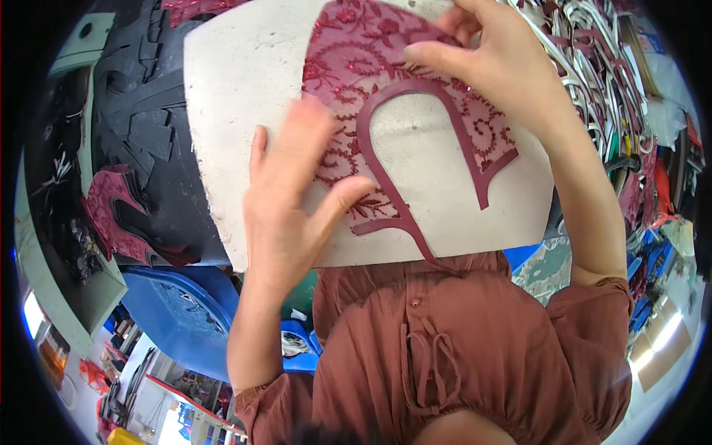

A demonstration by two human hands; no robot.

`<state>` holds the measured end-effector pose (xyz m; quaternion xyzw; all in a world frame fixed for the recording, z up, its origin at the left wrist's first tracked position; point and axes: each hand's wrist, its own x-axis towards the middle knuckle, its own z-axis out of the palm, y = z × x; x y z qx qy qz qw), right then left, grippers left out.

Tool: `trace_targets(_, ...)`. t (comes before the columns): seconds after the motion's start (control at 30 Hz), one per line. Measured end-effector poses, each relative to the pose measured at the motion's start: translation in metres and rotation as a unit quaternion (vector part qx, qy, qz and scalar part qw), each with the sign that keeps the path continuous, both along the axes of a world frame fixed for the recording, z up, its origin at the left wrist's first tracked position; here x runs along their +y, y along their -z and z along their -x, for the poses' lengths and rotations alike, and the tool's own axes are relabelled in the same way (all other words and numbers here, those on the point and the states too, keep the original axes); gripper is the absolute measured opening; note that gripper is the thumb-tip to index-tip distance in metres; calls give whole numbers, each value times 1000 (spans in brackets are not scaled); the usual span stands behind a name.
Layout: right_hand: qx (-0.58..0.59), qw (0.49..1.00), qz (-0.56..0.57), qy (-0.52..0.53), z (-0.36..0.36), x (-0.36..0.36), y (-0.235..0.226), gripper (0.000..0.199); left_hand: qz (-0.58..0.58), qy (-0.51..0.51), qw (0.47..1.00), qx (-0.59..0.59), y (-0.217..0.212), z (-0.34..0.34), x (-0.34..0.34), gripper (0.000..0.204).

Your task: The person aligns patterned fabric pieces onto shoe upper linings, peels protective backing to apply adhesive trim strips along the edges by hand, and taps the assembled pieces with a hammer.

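Now, from head view, I see the burgundy embroidered shoe upper [348, 70] on the pale board [237, 74]. The left hand [282, 194] is loosely spread at its left side; whether the right hand [512, 74] pinches it, I cannot tell.

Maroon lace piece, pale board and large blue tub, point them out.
Maroon lace piece [363, 63], head view: upper mesh.
Pale board [241, 85], head view: bare left part.
Large blue tub [159, 315], head view: side wall.

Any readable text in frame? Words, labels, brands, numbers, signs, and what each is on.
None readable.
Maroon lace piece: no lettering visible.
Pale board: no lettering visible.
Blue tub: dark shapes inside, can't tell if lettering.
Background clutter: too small and blurred.
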<state>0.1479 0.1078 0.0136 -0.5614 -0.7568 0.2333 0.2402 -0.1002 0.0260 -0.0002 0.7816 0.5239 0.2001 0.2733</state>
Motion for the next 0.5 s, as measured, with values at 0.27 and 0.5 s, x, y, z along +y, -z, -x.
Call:
trace_targets(0.27, 103, 940, -213, -244, -25, -117, -35, 18, -49, -46, 984, -166, 8, 2, -27, 34)
trace_targets(0.5, -2, 929, -278, -242, -37, -175, -18, 16, -274, 45, 958, -75, 7, 1, -40, 25)
